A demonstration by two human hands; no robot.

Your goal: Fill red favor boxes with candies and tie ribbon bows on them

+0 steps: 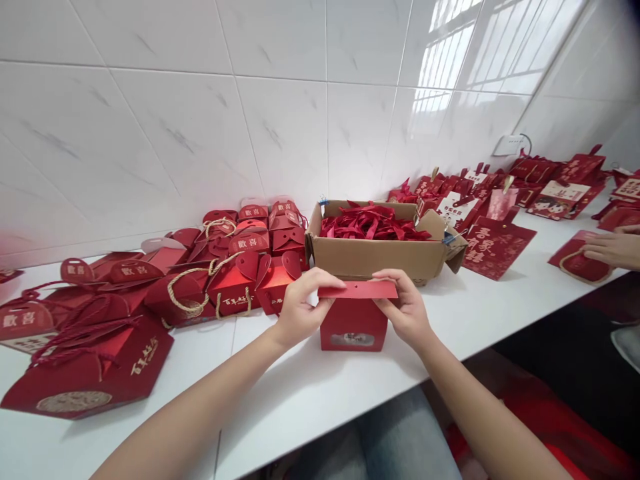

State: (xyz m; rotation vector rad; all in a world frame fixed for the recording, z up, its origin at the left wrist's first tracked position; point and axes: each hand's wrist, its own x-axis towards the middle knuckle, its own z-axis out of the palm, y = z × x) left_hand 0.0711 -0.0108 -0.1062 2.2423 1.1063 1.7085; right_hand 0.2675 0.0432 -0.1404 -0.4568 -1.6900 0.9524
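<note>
Press softly and evenly while the left hand [304, 308] and right hand [407, 312] pinch their fingers on both ends of the red box [354, 318]'s top flap [358, 290], on the white table [283, 393] nearer than the brown carton [375, 257].

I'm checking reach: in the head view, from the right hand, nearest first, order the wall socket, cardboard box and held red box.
1. Held red box: touching the right hand.
2. Cardboard box: just beyond.
3. Wall socket: far back right.
</note>
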